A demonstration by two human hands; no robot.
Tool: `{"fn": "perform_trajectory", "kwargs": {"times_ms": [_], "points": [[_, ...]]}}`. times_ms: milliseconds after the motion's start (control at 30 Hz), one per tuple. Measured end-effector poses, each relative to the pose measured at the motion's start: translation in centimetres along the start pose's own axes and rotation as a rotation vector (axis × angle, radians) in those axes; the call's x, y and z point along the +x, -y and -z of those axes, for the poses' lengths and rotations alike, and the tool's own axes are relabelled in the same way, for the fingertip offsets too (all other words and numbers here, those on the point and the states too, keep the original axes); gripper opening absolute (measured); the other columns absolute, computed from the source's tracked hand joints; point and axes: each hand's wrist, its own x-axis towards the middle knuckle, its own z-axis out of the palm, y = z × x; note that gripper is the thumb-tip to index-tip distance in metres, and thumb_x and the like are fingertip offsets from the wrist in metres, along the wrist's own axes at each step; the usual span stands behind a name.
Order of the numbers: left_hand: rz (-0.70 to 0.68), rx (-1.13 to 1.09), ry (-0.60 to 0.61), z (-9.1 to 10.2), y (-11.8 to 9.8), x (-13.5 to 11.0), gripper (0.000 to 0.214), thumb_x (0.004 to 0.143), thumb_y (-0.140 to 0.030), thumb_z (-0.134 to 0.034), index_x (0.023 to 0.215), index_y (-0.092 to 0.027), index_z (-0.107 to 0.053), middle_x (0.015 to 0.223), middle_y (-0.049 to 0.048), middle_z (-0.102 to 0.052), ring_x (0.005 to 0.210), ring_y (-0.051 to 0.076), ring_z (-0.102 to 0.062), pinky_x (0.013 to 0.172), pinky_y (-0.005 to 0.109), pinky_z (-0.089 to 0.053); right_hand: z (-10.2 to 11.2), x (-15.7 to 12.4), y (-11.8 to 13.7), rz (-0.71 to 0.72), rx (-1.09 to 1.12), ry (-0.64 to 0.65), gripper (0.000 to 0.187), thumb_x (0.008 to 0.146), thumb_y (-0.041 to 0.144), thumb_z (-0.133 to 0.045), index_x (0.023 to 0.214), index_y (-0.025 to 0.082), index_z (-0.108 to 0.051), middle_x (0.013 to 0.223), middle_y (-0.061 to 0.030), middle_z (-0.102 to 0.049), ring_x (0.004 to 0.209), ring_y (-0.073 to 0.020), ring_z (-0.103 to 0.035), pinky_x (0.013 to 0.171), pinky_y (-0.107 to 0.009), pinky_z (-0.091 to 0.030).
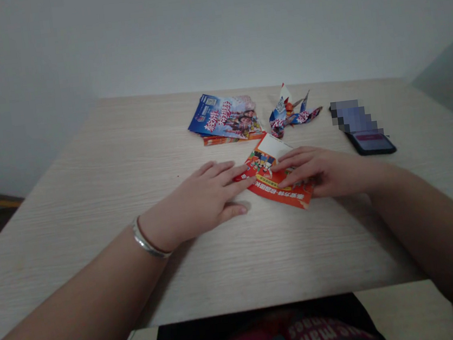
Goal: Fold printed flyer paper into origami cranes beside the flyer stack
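Note:
A small red printed leaflet lies on the table at a slant, with a picture, a yellow strip and a white patch at its far end. My left hand lies low and flat, fingers spread, with two fingertips over the leaflet's left edge and the thumb on the tabletop. Over the leaflet's right part rests my right hand, its fingers stretched out and apart. That hand covers the leaflet's right side, and its thumb is partly hidden.
Beyond the leaflet lies a stack of blue and red leaflets. To its right stands a folded paper crane of similar print. A dark phone lies farther right. The wooden table meets a pale wall behind.

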Motion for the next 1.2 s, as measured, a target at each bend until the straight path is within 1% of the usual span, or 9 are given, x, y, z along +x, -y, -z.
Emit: {"fn": "perform_trajectory", "kwargs": {"times_ms": [133,267,367,433,500,667,867,1033,1200], "points": [[0.058,0.052,-0.008,-0.3,0.3,-0.3,0.054,0.098,-0.053,-0.048,0.149,-0.032,-0.046,0.158,0.0075,-0.043,0.144,0.037,-0.038,0.119,0.059,-0.017,-0.5,0.0,-0.4,0.006,-0.072,-0.015,0.038,0.082,0.021,-0.073,0.117,0.035,-0.074,0.138,-0.0024,-0.065,0.129,-0.025,-0.058,0.111,-0.047,-0.043],[0.035,0.171,0.066,0.5,0.1,0.1,0.052,0.102,-0.045,-0.044,0.149,-0.023,-0.046,0.155,0.0111,-0.046,0.142,0.033,-0.042,0.118,0.052,-0.028,-0.4,0.0,0.0,-0.016,-0.06,-0.035,0.023,0.09,0.026,-0.064,0.107,0.028,-0.078,0.13,-0.0038,-0.071,0.122,-0.022,-0.063,0.105,-0.039,-0.047],[-0.007,0.205,0.113,1.1,-0.3,0.3,0.047,0.103,-0.041,-0.044,0.143,-0.019,-0.053,0.151,0.0107,-0.051,0.141,0.028,-0.044,0.12,0.043,-0.03,0.3,0.0,1.0,-0.205,-0.091,-0.017,0.025,0.095,0.036,-0.055,0.09,0.023,-0.076,0.092,-0.0025,-0.077,0.083,-0.0166,-0.07,0.075,-0.029,-0.052],[-0.046,0.183,0.14,1.4,-0.4,0.5,0.045,0.103,-0.04,-0.046,0.142,-0.019,-0.055,0.152,0.0067,-0.05,0.144,0.027,-0.04,0.122,0.041,-0.027,0.9,0.1,1.7,-0.39,-0.129,0.008,0.038,0.097,0.044,-0.05,0.071,0.021,-0.066,0.059,0.0021,-0.062,0.053,-0.0125,-0.055,0.052,-0.026,-0.038],[-0.064,0.138,0.155,1.4,-0.5,0.5,0.045,0.102,-0.04,-0.049,0.143,-0.022,-0.053,0.155,0.0018,-0.047,0.148,0.027,-0.034,0.124,0.041,-0.025,1.2,0.2,2.3,-0.515,-0.137,-0.017,0.043,0.097,0.047,-0.047,0.063,0.021,-0.056,0.052,0.004,-0.051,0.049,-0.0112,-0.047,0.05,-0.026,-0.031],[-0.083,0.025,0.148,1.2,-0.6,0.6,0.045,0.101,-0.036,-0.052,0.145,-0.028,-0.051,0.156,-0.0037,-0.047,0.152,0.024,-0.028,0.125,0.041,-0.023,0.8,0.8,2.5,-0.648,-0.278,-0.068,0.035,0.096,0.043,-0.045,0.07,0.022,-0.055,0.062,0.0001,-0.058,0.057,-0.0147,-0.05,0.056,-0.029,-0.031],[-0.079,-0.035,0.037,1.2,-1.0,0.8,0.027,0.099,-0.028,-0.054,0.119,-0.018,-0.069,0.134,0.0046,-0.066,0.131,0.022,-0.055,0.116,0.037,-0.04,-0.5,1.3,1.7,-0.669,-0.438,-0.067,0.03,0.096,0.039,-0.043,0.079,0.022,-0.062,0.078,-0.0077,-0.069,0.07,-0.0215,-0.06,0.063,-0.032,-0.036],[0.073,-0.04,0.024,1.5,-1.9,1.0,0.043,0.099,-0.032,-0.055,0.138,-0.016,-0.055,0.131,0.0105,-0.067,0.115,0.024,-0.066,0.1,0.04,-0.053,-0.6,1.5,1.3,-0.74,-0.478,-0.047,0.03,0.095,0.04,-0.046,0.079,0.021,-0.062,0.077,-0.0085,-0.068,0.068,-0.0222,-0.059,0.061,-0.033,-0.035],[0.003,0.074,-0.016,0.6,-2.5,1.2,0.047,0.098,-0.035,-0.055,0.142,-0.019,-0.052,0.129,0.0108,-0.066,0.116,0.027,-0.063,0.1,0.045,-0.053,-0.5,1.7,1.1,-0.76,-0.475,-0.048,0.028,0.094,0.04,-0.048,0.081,0.021,-0.063,0.075,-0.0075,-0.068,0.067,-0.0219,-0.059,0.06,-0.032,-0.034]]}}
